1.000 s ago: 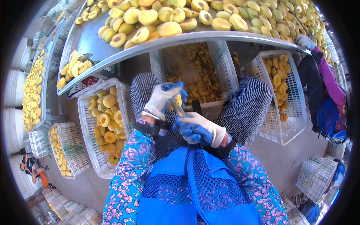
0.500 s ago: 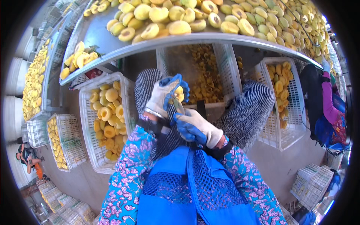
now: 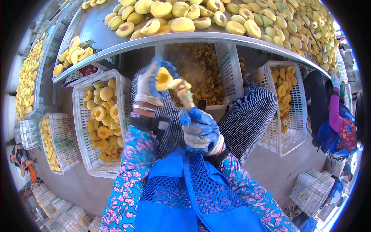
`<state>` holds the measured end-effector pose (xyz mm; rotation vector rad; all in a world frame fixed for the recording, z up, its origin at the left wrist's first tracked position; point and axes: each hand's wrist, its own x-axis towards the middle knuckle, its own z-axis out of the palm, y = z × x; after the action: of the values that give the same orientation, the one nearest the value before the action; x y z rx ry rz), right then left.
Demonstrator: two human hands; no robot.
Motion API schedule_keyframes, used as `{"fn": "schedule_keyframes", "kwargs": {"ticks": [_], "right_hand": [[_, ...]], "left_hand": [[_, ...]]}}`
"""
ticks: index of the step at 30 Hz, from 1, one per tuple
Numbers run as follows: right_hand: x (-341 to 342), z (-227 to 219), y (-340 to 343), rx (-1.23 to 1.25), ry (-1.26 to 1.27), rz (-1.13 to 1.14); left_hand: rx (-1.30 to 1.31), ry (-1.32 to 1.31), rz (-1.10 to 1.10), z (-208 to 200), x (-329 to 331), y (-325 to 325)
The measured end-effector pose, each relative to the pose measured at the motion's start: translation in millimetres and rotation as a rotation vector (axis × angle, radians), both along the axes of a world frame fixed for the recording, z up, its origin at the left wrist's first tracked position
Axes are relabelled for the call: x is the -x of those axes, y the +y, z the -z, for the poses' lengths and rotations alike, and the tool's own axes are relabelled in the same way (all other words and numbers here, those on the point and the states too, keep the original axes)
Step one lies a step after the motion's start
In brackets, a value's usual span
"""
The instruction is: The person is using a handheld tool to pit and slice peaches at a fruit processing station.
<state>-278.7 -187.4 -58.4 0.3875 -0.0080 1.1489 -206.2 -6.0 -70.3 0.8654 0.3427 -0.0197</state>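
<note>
My left hand (image 3: 151, 83), in a white glove with blue-coated fingers, grips a hollowed yellow peach half (image 3: 164, 79). My right hand (image 3: 200, 129), gloved the same way, is closed around the handle of a short pitting tool (image 3: 185, 96) that points up and left. A pale yellow lump covers the tool's tip, close to the peach half; whether it is fruit flesh or a pit I cannot tell. Both hands are over my lap, in front of a crate (image 3: 228, 73) with small brownish-yellow pieces in it.
Ahead stands a metal table (image 3: 181, 37) heaped with peach halves. A white crate of hollowed halves (image 3: 79, 127) is at my left, another crate (image 3: 303, 104) at my right. A co-worker (image 3: 340, 120) sits at the far right. Stacked crates (image 3: 313, 189) stand behind on the right.
The hands have come apart: the left moved up and left with the peach half. The right has turned the tool upward, with the pale lump now on its tip.
</note>
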Motion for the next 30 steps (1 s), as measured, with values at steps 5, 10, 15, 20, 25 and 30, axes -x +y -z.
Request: {"fn": "schedule_keyframes", "kwargs": {"ticks": [5,10,15,20,25,30], "right_hand": [[-32,-11,-18,0.671,-0.286,0.250],[-49,5,-15,1.996,-1.160,0.409],[-82,86,-43,2.343,-1.641,-0.186],[-75,59,-37,2.305,-1.593,-0.137],[-61,55,-39,2.199,-1.400,-0.005],[-58,68,-44,2.158,-1.238,-0.014]], "left_hand": [[-0.013,-0.178,-0.196,-28,18,45],[-0.472,-0.070,-0.437,-26,85,164],[-1.293,0.365,-0.598,-25,82,195],[-1.329,0.050,-0.435,-64,-11,163],[-1.967,0.141,-0.196,-63,-121,159],[-2.007,0.049,0.381,-55,-156,154]]}}
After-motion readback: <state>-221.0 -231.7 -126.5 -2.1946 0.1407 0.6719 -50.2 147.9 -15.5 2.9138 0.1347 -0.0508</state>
